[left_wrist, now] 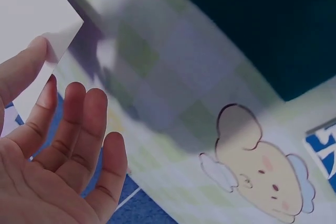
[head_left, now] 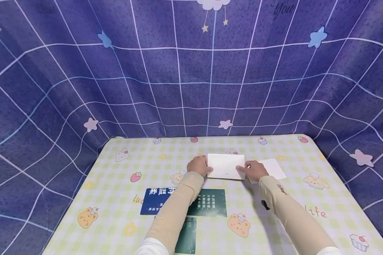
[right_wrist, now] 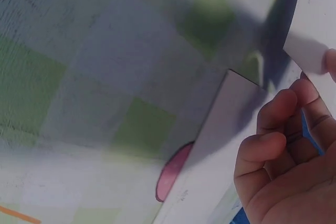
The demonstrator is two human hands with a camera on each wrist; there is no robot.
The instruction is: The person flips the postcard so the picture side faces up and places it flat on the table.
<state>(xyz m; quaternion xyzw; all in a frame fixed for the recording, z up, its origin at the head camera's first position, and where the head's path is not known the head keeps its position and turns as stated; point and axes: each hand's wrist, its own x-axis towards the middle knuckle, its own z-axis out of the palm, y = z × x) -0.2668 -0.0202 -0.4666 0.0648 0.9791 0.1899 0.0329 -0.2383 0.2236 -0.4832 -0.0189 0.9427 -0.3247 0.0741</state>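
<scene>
A white card is held up off the table between both hands. My left hand pinches its left edge, thumb on the near face and fingers behind, as the left wrist view also shows on the card. At the opposite edge my right hand pinches it the same way; in the right wrist view only a strip of the card shows. Another white card lies on the table beyond the right hand, partly covered by it. Small faint print marks the held card.
A blue card with white characters and a green card lie nearer, partly hidden by the left sleeve. Another green card sits closer still. A checked, cartoon-printed cloth covers the table; a blue grid-patterned curtain encloses it.
</scene>
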